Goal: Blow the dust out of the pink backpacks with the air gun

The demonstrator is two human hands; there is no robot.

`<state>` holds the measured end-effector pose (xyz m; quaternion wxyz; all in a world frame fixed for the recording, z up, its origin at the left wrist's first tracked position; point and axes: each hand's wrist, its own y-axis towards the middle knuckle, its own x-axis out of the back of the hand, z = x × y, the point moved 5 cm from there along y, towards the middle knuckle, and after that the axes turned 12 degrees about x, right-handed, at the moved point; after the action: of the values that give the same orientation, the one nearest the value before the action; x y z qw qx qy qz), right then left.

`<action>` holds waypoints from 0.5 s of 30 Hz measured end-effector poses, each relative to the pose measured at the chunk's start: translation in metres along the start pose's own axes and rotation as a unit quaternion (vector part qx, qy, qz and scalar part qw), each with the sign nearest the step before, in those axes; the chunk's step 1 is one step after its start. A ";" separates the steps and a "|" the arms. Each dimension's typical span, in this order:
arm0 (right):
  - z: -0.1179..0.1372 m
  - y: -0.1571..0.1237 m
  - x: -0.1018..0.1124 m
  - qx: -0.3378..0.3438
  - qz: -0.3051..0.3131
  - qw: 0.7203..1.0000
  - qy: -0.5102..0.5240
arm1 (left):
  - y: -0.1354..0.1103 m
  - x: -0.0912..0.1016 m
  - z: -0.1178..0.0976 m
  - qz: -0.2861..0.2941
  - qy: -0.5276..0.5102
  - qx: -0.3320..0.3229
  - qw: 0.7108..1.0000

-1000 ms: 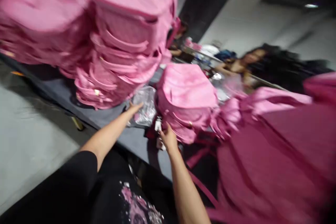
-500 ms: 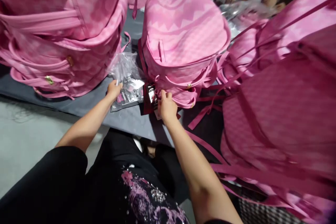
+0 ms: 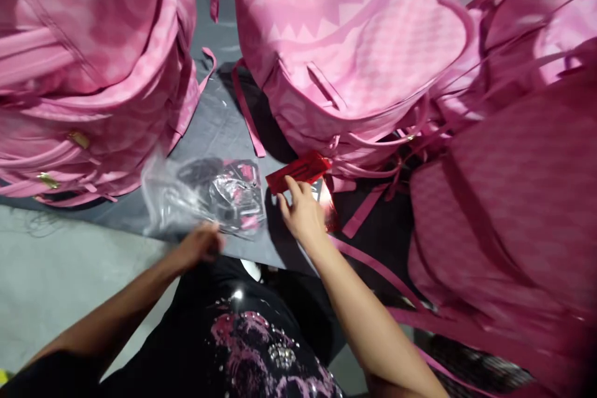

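My right hand (image 3: 302, 214) pinches a red card tag (image 3: 298, 172) that hangs from the pink backpack (image 3: 354, 56) lying on the grey table (image 3: 219, 130). My left hand (image 3: 198, 245) is closed on the near edge of a clear plastic bag (image 3: 205, 199) holding small dark and pink items; motion blurs the fingers. The bag lies flat on the table between the two hands and the left stack.
A tall stack of pink backpacks (image 3: 88, 68) fills the left side. More pink backpacks (image 3: 513, 186) pile up on the right, with straps trailing over the table's front edge. Grey floor (image 3: 56, 280) lies to the left below the table.
The view has dropped and closed in on the table. My left hand slid the plastic bag toward me. My right hand lifted the red tag out from under the backpack.
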<state>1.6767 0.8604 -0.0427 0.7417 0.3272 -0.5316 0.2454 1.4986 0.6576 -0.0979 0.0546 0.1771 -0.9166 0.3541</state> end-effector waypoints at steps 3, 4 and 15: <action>0.011 0.004 -0.018 -0.013 0.058 0.998 0.026 | -0.054 -0.017 -0.007 0.087 0.223 -0.084 0.967; 0.009 0.004 -0.019 -0.026 0.062 0.997 0.032 | -0.066 -0.012 -0.023 0.022 0.279 -0.180 0.943; 0.020 -0.019 -0.061 -0.115 0.078 0.925 0.352 | -0.004 -0.004 -0.038 -0.216 0.541 -0.401 0.707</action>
<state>1.6582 0.8317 -0.1009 0.8922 0.0890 -0.2846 0.3391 1.5033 0.6816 -0.0680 0.6823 0.1097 -0.7220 -0.0332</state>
